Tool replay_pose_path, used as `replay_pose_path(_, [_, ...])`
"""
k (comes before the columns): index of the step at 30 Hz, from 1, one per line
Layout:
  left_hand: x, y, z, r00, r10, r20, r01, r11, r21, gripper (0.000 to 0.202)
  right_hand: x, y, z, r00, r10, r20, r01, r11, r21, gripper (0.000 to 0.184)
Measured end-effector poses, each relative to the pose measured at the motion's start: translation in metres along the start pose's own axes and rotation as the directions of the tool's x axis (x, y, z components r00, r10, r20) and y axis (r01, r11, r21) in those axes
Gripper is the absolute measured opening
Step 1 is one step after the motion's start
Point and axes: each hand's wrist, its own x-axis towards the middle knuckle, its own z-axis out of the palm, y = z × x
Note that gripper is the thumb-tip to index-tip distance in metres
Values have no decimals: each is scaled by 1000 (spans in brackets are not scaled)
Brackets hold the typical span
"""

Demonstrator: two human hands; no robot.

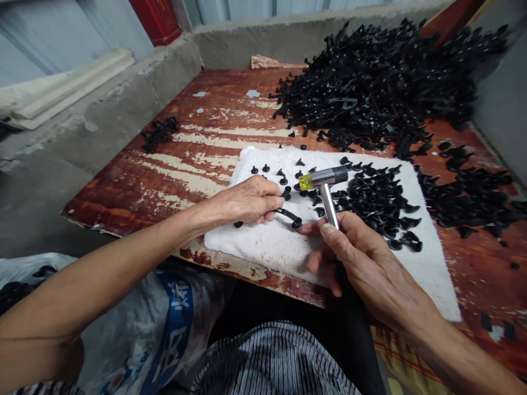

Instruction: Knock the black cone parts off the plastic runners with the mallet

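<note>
My left hand (261,198) is closed on a black crank-shaped handle (289,216) over the white cloth (255,241). A round knob is at the handle's outer end, and a second black end shows just above it by my fingers. My right hand (349,247) grips a small mallet (327,178) by its shaft. The mallet has a metal body with one yellow face and one black face, and its head is raised above the cloth. My right index fingertip is close to the handle's knob; I cannot tell whether they touch. Small black knobs (283,180) stand scattered on the cloth.
More black knobs (374,197) crowd the cloth's right side. A large heap of black parts (379,82) fills the back right of the worn red-brown board (123,186). A small black pile (160,133) lies at left. A concrete ledge (247,41) borders the back. White bags (132,329) sit below.
</note>
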Motion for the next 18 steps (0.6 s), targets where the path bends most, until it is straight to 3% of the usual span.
replay_pose_path(9, [0, 0, -3, 1000, -4, -4, 5, 997, 73, 27, 0, 0, 1, 1000, -16, -13, 16, 1000, -14, 38])
replay_pose_path(13, [2, -2, -5, 1000, -27, 8, 26, 997, 70, 29, 0, -7, 1, 1000, -28, -8, 27, 993, -116, 34])
replay_pose_path(16, [4, -3, -6, 999, -23, 25, 22, 998, 52, 29, -2, -20, -2, 982, -180, -49, 152, 925, -347, 27])
replay_pose_path(18, [4, -3, -7, 999, -17, 38, 15, 999, 48, 30, -1, -26, -5, 931, -361, -55, 283, 809, -515, 27])
